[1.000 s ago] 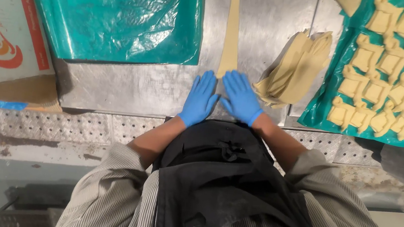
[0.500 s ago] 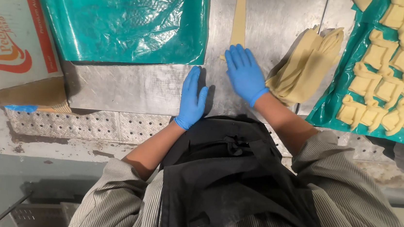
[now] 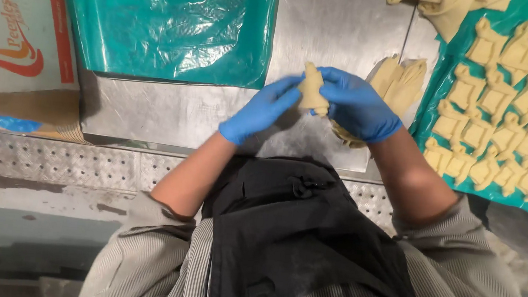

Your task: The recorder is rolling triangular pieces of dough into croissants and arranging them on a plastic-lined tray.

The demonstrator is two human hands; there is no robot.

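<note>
Near the middle of the frame, slightly above centre, both blue-gloved hands meet on one pale dough piece, held up off the steel table. The left hand reaches in from the lower left with its fingers half curled, the tips pressing the dough's left edge; the right hand closes over the right side, fingers wrapped so the dough is pinched between the two hands. The piece looks folded or twisted, narrow at the top and thicker below, though how tight the twist is cannot be told. Just behind the right hand, in the upper middle right, lies a stack of dough strips, partly hidden by the glove. At the right edge a green sheet carries rows of shaped pieces, packed close and touching in places. A second green sheet fills the upper left centre with nothing on it, and a cardboard box sits at the far left. Soft dough held only at its edges may stretch, tear or lose its fold if the pinch is uneven or too firm. It may also stick to the gloves and pull out of shape on release. The right wrist hangs close over the strips and could dent them, and the filled rows leave little room, so a careless placing could squash neighbours.
</note>
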